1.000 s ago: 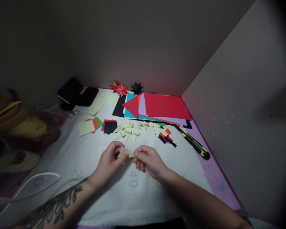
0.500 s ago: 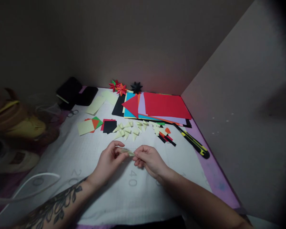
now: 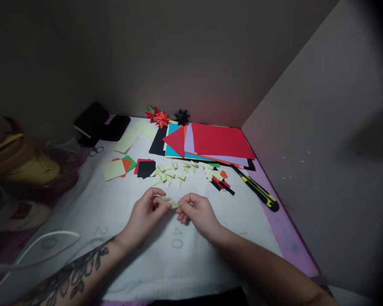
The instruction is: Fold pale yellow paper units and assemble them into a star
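Observation:
Both hands meet over the white cutting mat (image 3: 166, 259), pinching one small pale yellow folded paper piece (image 3: 170, 201) between them. My left hand (image 3: 145, 216) grips its left end with thumb and fingers curled. My right hand (image 3: 196, 212) pinches its right end, fingers closed. Just beyond the hands lie several folded pale yellow paper pieces (image 3: 172, 173) in a loose cluster.
A stack of coloured paper sheets (image 3: 210, 144) lies at the back right, with a yellow-black utility knife (image 3: 258, 189) beside it. Small paper squares (image 3: 121, 167) sit to the left, finished paper stars (image 3: 161, 117) at the back, scissors (image 3: 95, 150) and dark pouches (image 3: 100, 123) far left.
The hands have drawn slightly closer together on the folded piece; the view shifted a little. Nothing else has moved.

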The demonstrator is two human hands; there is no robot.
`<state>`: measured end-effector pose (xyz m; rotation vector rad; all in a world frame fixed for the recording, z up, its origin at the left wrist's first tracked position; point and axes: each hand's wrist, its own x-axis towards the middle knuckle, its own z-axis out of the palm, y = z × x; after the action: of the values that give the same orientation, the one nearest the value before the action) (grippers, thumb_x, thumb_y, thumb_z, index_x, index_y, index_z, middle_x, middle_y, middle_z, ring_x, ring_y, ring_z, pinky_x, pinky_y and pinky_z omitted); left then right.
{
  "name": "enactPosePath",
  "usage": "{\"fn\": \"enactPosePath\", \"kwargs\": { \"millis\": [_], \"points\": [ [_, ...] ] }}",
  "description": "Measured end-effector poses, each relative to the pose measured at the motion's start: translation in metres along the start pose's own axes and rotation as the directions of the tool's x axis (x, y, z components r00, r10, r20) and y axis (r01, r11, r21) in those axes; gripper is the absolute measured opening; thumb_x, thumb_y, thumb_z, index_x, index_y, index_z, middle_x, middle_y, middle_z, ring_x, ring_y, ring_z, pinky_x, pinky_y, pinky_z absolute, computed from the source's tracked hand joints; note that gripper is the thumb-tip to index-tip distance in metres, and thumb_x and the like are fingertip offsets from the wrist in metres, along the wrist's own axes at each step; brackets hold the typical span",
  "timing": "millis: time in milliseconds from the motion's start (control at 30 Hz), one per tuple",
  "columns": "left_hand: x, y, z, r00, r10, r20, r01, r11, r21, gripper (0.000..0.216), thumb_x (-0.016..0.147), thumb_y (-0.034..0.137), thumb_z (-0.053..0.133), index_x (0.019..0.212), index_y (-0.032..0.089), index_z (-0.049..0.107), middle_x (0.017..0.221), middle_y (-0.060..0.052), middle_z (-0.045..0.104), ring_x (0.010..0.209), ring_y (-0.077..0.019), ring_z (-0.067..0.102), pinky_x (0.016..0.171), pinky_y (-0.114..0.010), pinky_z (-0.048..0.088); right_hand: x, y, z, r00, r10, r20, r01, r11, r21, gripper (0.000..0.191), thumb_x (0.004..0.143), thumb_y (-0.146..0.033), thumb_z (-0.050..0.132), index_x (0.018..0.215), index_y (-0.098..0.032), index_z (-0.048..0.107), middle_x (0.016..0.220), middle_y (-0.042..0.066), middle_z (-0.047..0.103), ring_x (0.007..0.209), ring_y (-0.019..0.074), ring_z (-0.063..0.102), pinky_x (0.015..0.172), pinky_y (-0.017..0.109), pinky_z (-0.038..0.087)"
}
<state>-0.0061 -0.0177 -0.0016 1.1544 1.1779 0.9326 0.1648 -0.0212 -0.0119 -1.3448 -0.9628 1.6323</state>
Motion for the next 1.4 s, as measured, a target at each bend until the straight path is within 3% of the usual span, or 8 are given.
{"fn": "enactPosePath", "kwargs": {
  "millis": [400,733,833,1000,1133,1300,1400],
  "points": [
    [0.002,0.001,0.001,1.000,-0.017,0.001,0.017,1.000,-0.009,0.027,0.078,0.027,0.065,0.097,0.020,0.046,0.060,0.009,0.052,0.055,-0.0083,0.047,0.053,-0.020,0.034,0.003,0.010,0.001,0.996,-0.086,0.001,0.085,0.972,-0.218,0.010,0.080,-0.026,0.055,0.073,-0.019,0.056,0.054,-0.005,0.059,0.043,0.0084,0.053,0.040,0.017,0.039],
    [0.000,0.002,0.004,0.998,-0.046,0.032,0.047,0.998,-0.029,0.028,0.079,0.029,0.064,0.098,0.020,0.044,0.062,0.008,0.054,0.058,-0.0096,0.050,0.055,-0.021,0.036,0.001,0.010,0.000,0.957,-0.277,0.085,0.282,0.821,-0.496,0.014,0.084,-0.028,0.053,0.074,-0.020,0.058,0.059,-0.003,0.060,0.054,0.0107,0.054,0.051,0.020,0.041],
    [0.000,0.004,0.004,0.999,-0.027,0.032,0.027,1.000,0.000,0.031,0.077,0.028,0.065,0.100,0.020,0.045,0.062,0.007,0.055,0.058,-0.0109,0.052,0.056,-0.022,0.038,0.001,0.009,0.001,0.962,-0.263,0.075,0.264,0.828,-0.495,0.013,0.084,-0.026,0.052,0.073,-0.020,0.057,0.057,-0.004,0.058,0.052,0.0107,0.052,0.051,0.020,0.039],
    [-0.001,0.008,0.003,0.999,0.036,0.004,-0.036,0.999,0.012,0.036,0.072,0.024,0.070,0.101,0.019,0.049,0.081,0.000,0.065,0.073,-0.0138,0.060,0.067,-0.026,0.045,-0.001,0.007,0.003,0.962,-0.251,0.108,0.271,0.835,-0.479,0.014,0.081,-0.024,0.054,0.067,-0.021,0.055,0.055,-0.004,0.054,0.050,0.0104,0.047,0.048,0.020,0.035],
    [0.001,0.008,0.000,0.998,-0.059,0.018,0.061,0.989,-0.138,0.033,0.073,0.025,0.070,0.097,0.019,0.049,0.065,0.003,0.065,0.065,-0.0132,0.060,0.067,-0.026,0.045,-0.003,0.006,0.002,0.951,-0.268,0.152,0.308,0.834,-0.457,0.013,0.078,-0.019,0.054,0.065,-0.020,0.056,0.056,-0.004,0.053,0.051,0.0097,0.045,0.048,0.020,0.033],
    [0.011,0.010,-0.010,0.979,-0.085,-0.184,0.041,0.972,-0.232,0.033,0.071,0.025,0.074,0.094,0.018,0.051,0.060,0.006,0.062,0.055,-0.0083,0.054,0.059,-0.020,0.041,-0.001,0.006,-0.001,0.973,-0.197,0.119,0.229,0.883,-0.410,0.010,0.076,-0.018,0.053,0.066,-0.020,0.056,0.055,-0.005,0.053,0.049,0.0095,0.047,0.047,0.020,0.035],
    [0.012,0.011,-0.013,0.968,-0.032,-0.248,-0.012,0.985,-0.173,0.028,0.076,0.029,0.070,0.096,0.018,0.053,0.070,0.002,0.064,0.064,-0.0111,0.059,0.064,-0.023,0.045,0.001,0.004,-0.003,0.990,-0.117,0.084,0.137,0.947,-0.292,0.010,0.077,-0.021,0.053,0.067,-0.020,0.055,0.054,-0.005,0.056,0.046,0.0093,0.050,0.045,0.020,0.037]
  ]
}}
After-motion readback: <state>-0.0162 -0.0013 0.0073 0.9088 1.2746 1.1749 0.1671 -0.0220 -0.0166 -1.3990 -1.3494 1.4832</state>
